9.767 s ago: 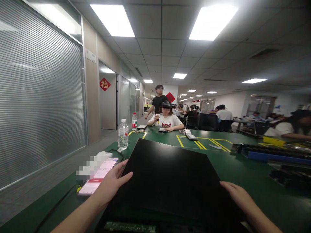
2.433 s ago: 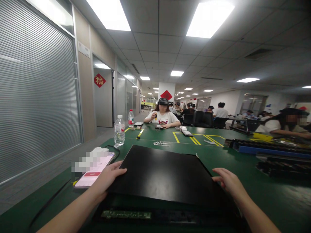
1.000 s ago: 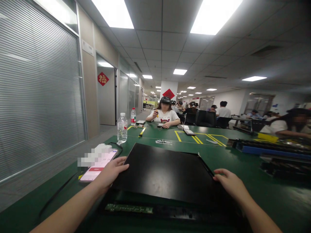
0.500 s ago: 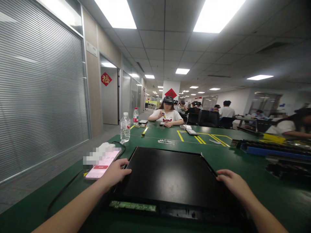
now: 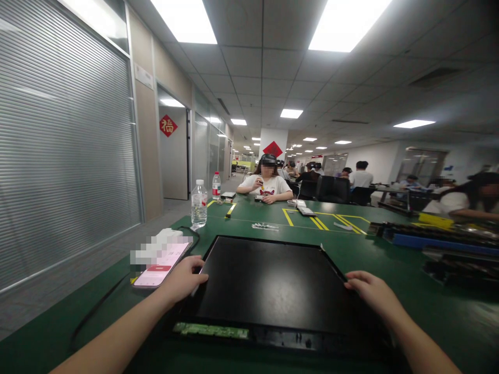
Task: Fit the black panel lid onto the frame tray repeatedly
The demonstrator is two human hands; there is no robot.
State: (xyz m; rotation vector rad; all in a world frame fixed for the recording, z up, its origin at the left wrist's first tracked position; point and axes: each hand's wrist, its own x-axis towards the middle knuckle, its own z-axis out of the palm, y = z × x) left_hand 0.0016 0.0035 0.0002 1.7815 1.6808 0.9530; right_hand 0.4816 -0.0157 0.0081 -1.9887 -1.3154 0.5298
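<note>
A black flat display panel (image 5: 268, 291) lies face up on the green table in front of me. Along its near edge shows a strip of green circuit board (image 5: 210, 330). My left hand (image 5: 187, 276) grips the panel's left edge, thumb on top and the other fingers at the side. At the right edge, my right hand (image 5: 366, 287) pinches the frame between thumb and fingers. The undersides of both grips are hidden.
A phone (image 5: 163, 264) lies left of the panel, near a dark cable (image 5: 99, 304). Beyond stands a water bottle (image 5: 199, 203). Small metal parts (image 5: 265, 226) lie past the panel. Black and blue frame parts (image 5: 429, 243) are piled at right. A person (image 5: 268, 182) sits opposite.
Both hands keep their hold on the panel's edges. The whole view has shifted very slightly, with things appearing a little further left; nothing else visibly differs.
</note>
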